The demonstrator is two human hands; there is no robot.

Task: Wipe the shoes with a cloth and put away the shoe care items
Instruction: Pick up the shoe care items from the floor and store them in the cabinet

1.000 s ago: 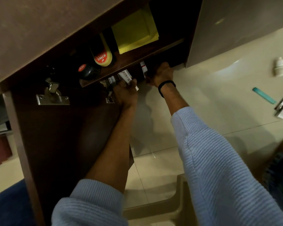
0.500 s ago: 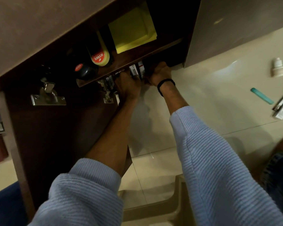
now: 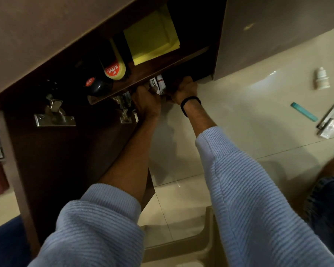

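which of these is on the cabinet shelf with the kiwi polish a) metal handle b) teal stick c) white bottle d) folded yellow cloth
d: the folded yellow cloth lies on the upper shelf along with the Kiwi polish.

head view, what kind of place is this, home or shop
Most likely a home, at a low storage cupboard used for shoe care: a Kiwi polish bottle and folded yellow cloth sit on its shelf, above glossy floor tiles. The left hand grips white packs below the shelf.
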